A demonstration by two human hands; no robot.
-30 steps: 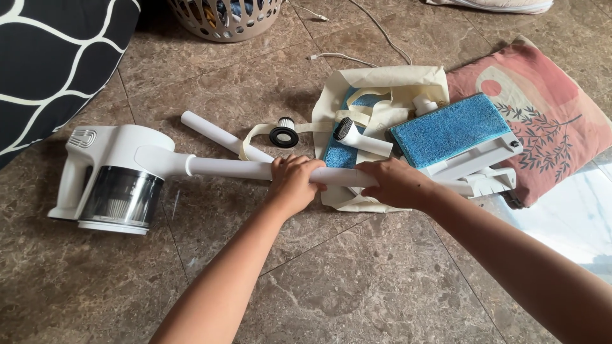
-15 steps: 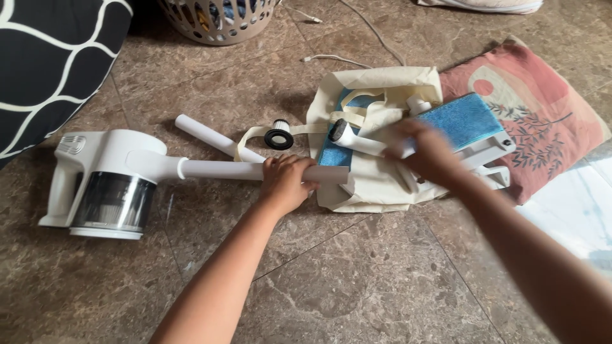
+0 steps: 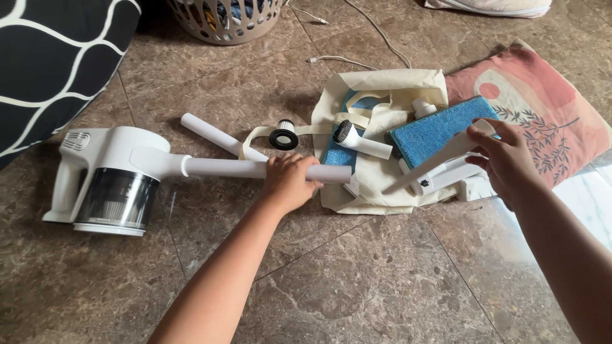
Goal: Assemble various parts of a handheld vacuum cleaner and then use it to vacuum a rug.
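1. Two hands work low over the brown tiled floor point(image 3: 357, 280).
2. Left hand point(image 3: 288, 181) is wrapped around the white wand tube point(image 3: 255, 169), which joins the vacuum body point(image 3: 108, 178) lying toward the floor's left edge.
3. Right hand point(image 3: 503, 159) grips the mop head point(image 3: 440, 150), blue pad tilted up, over the cream tote bag point(image 3: 376, 185).
4. Small brush nozzle point(image 3: 360, 141) and round filter point(image 3: 284, 135) lie between the hands.
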